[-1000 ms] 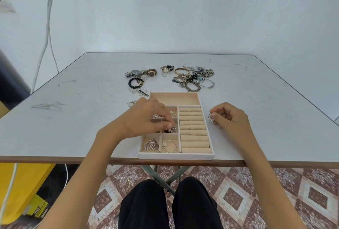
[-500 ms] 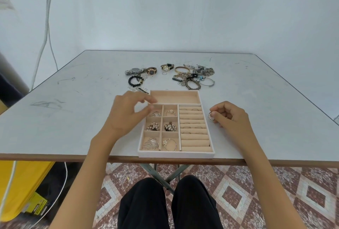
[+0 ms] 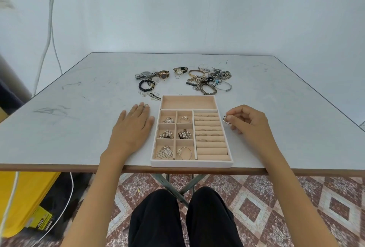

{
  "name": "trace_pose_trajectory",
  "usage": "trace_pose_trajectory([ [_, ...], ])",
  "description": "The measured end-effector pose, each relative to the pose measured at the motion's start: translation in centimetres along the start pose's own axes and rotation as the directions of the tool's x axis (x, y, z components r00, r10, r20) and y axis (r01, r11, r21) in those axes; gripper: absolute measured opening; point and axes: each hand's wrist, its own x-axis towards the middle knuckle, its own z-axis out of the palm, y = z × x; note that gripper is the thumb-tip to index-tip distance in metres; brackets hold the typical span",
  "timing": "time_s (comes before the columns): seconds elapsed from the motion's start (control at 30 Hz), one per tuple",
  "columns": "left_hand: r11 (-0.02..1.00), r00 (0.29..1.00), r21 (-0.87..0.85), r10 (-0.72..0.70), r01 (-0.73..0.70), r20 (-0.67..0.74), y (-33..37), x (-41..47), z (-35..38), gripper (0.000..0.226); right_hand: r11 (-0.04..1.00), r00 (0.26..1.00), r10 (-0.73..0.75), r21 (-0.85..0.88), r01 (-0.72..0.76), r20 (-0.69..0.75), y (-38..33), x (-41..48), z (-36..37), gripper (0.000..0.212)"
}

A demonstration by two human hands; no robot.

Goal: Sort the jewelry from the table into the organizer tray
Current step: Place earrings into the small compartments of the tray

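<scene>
Right hand (image 3: 249, 123) pinching a ring (image 3: 225, 119) right of the tray (image 3: 191, 163), left hand (image 3: 132, 128) flat on table (image 3: 59, 128), label on yellow pack (image 3: 40, 220) unreadable

Beige organizer tray (image 3: 187, 102) sits on a pale grey table (image 3: 79, 120); lower frame shows maroon-and-cream diamond-patterned floor tiles (image 3: 276, 207), black trousers (image 3: 183, 219), yellow bin (image 3: 25, 193) lower left.

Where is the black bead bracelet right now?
In the head view, the black bead bracelet lies left of centre on the table, beyond the organizer tray.
</scene>
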Motion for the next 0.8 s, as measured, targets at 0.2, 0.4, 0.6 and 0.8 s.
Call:
trace_pose_trajectory([
  [0.2, 1.0, 0.999, -0.025, 0.01, -0.011, -0.04, 0.1, -0.2, 0.0, 0.051, 0.996, 0.996, -0.091, -0.002, 0.091, 0.006, -2.7, -1.2, 1.0, 0.003],
  [0.4, 0.999, 0.998, -0.039, 0.004, -0.007, -0.067, 0.1, -0.3, 0.1, 0.05, 0.988, 0.921, -0.104, -0.064, 0.138, 0.375, -6.3, -3.8, 4.1, 0.01],
  [0.6, 0.998, 0.996, -0.059, 0.004, -0.01, -0.09, 0.1, -0.3, -0.1, 0.049, 0.934, 0.912, -0.113, -0.27, 0.232, 0.394, -6.1, -4.7, 6.1, 0.007],
  [0.8, 0.997, 0.996, -0.074, 0.002, -0.008, -0.087, 0.1, -0.3, -0.1, 0.049, 0.842, 0.922, -0.131, -0.449, 0.298, 0.365, -6.2, -4.7, 6.3, 0.006],
])
